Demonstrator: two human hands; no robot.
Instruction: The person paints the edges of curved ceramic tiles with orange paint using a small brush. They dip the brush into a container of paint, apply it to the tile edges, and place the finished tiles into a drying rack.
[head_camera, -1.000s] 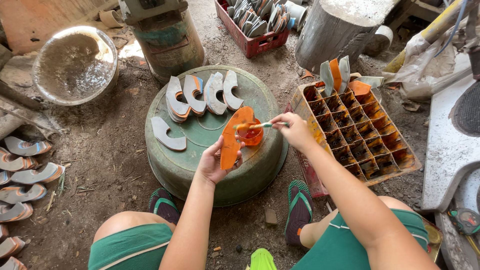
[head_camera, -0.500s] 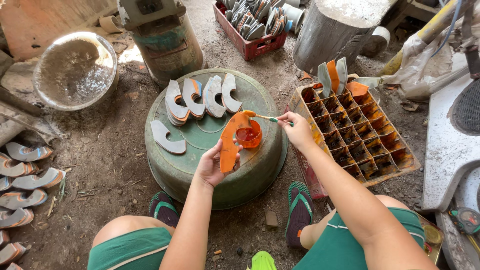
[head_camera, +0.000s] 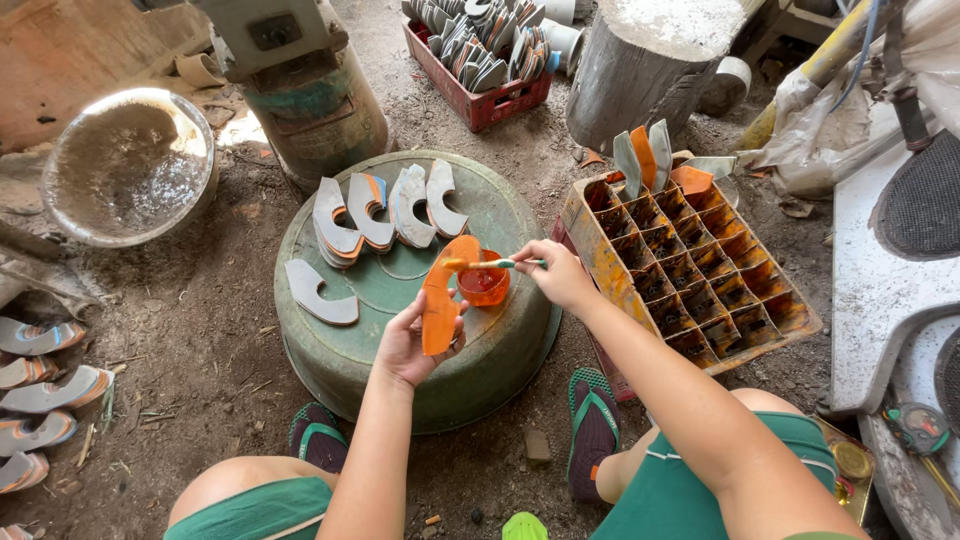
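Head camera, and we're looking straight down at our own hands over the upturned round green metal basin (head_camera: 350, 350) that serves as our counter. Our left hand (head_camera: 405, 345) has its fingers curled around the lower end of a curved orange-coated sole-shaped piece (head_camera: 441, 295), holding it upright near the middle of the counter. Our right hand (head_camera: 560, 275) pinches the handle of a thin green-handled brush (head_camera: 495, 264) between thumb and fingertips, its tip reaching across to the top of that piece, right above the small orange pot of glue (head_camera: 484, 284) just beside it.

We judge this to be the coating step: the face we see is already orange nearly all over, so this piece looks close to done. The next move calls for a steady left-hand grip low on the piece, clear of the wet face, and light strokes that carry the coat out to the edges without drips.

Along the counter's far edge leans a row of grey curved cut-outs with orange edges (head_camera: 385, 210), and one flat grey cut-out (head_camera: 318, 292) lies towards the left edge. Off the right edge stands a glue-stained orange divided crate (head_camera: 700, 275) with a few pieces upright in its far cells. A shiny round metal bowl (head_camera: 125, 165) sits on the dirt floor to the left.
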